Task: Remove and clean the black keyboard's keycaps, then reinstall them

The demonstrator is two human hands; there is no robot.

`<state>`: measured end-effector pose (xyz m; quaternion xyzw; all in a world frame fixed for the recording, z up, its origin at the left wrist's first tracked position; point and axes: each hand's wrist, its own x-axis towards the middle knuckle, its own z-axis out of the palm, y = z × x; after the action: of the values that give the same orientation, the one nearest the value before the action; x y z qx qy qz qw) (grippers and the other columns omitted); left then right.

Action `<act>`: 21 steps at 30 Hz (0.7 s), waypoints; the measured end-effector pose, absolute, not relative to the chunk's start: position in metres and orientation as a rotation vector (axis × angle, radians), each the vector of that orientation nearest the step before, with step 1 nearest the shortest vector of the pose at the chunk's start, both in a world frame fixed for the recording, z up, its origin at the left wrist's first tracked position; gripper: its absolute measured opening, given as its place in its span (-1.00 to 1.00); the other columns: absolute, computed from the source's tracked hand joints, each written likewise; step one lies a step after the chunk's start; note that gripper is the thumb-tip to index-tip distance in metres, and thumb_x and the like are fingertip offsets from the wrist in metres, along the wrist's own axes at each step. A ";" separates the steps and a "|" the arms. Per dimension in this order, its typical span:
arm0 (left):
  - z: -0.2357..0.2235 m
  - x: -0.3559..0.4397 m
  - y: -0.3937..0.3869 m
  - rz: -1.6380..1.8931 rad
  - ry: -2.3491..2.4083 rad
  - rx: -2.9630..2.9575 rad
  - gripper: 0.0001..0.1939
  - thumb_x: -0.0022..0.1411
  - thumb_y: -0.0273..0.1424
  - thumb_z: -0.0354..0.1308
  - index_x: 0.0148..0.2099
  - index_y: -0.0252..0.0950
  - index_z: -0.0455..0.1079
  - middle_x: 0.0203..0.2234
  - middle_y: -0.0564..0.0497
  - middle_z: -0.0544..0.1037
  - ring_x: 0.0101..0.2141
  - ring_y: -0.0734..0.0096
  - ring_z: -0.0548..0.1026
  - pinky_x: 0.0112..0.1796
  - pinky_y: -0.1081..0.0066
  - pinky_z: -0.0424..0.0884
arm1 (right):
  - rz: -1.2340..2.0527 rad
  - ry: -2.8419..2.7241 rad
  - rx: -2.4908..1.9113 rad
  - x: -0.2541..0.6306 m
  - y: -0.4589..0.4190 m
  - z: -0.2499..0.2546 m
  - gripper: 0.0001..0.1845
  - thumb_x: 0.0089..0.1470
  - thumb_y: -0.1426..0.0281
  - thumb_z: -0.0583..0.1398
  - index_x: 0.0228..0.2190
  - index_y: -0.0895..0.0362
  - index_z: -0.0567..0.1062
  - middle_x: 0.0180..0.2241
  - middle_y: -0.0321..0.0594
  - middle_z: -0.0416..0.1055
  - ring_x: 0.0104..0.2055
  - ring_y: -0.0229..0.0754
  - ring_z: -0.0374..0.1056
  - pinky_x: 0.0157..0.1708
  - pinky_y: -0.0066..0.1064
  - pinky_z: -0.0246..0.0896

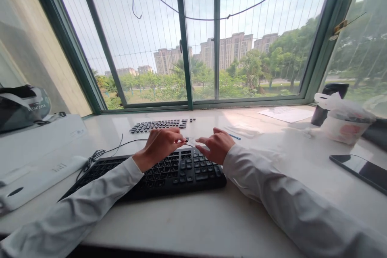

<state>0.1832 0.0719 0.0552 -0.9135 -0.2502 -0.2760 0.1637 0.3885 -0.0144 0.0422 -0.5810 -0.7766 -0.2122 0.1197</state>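
Note:
A small black keycap (186, 140) is pinched between the thumb and forefinger of my left hand (161, 145), above the back edge of a black keyboard (169, 185). My right hand (216, 145) hovers just to the right of the keycap, over the number pad. Its forefinger and thumb are apart, with nothing visible between them. The main block of the keyboard shows bare key sockets, while keycaps sit on the number pad. Behind my left hand, loose black keycaps (159, 125) lie in rows on the white surface. My left forearm covers part of the keyboard.
A thin blue tool (234, 136) lies behind my right hand. The keyboard cable (98, 154) is bunched at the left, beside a white box (57, 137). On the right are a phone (359, 167), a bagged tub (346, 123) and a paper sheet (286, 113). A window stands behind.

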 end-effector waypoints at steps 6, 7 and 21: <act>0.047 0.177 0.065 -0.790 -0.513 -2.605 -0.78 0.26 -0.28 0.11 -0.35 -0.16 0.55 -0.45 0.13 0.54 -0.51 0.57 0.43 -0.55 0.50 -0.01 | -0.348 -2.109 -1.708 0.381 -0.006 0.026 -0.57 0.14 0.00 0.07 -0.07 -0.14 0.52 -0.53 -0.25 0.50 -0.38 -0.14 0.35 -0.26 -0.35 0.10; 0.047 0.176 0.066 -0.809 -0.488 -2.588 -0.77 0.27 -0.28 0.10 -0.36 -0.18 0.54 -0.46 0.13 0.54 -0.51 0.57 0.43 -0.55 0.49 -0.01 | -0.314 -2.084 -1.701 0.380 -0.005 0.025 -0.58 0.14 0.00 0.08 -0.08 -0.14 0.53 -0.54 -0.28 0.48 -0.42 -0.19 0.33 -0.25 -0.36 0.11; 0.037 0.178 0.066 -0.837 -0.504 -2.672 -0.77 0.26 -0.19 0.11 -0.25 -0.13 0.56 -0.40 0.10 0.57 -0.49 0.55 0.47 -0.56 0.50 0.05 | -0.206 -2.035 -1.699 0.373 -0.002 0.023 -0.70 0.15 0.12 0.15 -0.19 -0.06 0.59 -0.61 -0.35 0.38 -0.51 -0.28 0.22 -0.23 -0.39 0.09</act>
<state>0.1776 0.0657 0.0366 -0.9289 -0.1753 -0.2911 0.1475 0.3731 -0.0024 0.0231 -0.6204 -0.7432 -0.0752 0.2391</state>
